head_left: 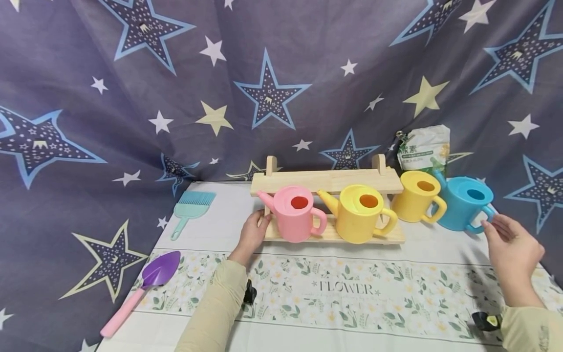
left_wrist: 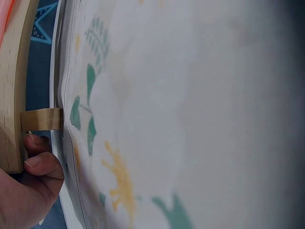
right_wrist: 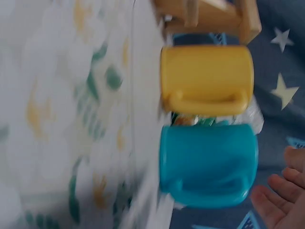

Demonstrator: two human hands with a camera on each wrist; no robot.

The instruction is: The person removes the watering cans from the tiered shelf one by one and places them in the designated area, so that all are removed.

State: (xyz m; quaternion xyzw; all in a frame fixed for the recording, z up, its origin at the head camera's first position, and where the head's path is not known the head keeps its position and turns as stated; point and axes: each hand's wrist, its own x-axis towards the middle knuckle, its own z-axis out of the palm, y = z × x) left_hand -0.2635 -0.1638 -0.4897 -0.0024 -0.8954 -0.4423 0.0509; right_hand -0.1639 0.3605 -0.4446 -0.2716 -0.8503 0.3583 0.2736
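pink watering can point(head_left: 295, 213) and one yellow can point(head_left: 360, 213) are sitting on the wooden rack point(head_left: 327, 182); left hand point(head_left: 251, 233) is gripping its 9 o'clock end, right hand point(head_left: 512, 247), fingers spread, is nearing the blue can point(head_left: 465, 202) at 3 o'clock, not yet holding it

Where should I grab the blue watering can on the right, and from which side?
Probably by the loop handle of the blue watering can. It faces toward the person, right beside the open right hand, so come from the near right; the spout points away, behind the yellow can.
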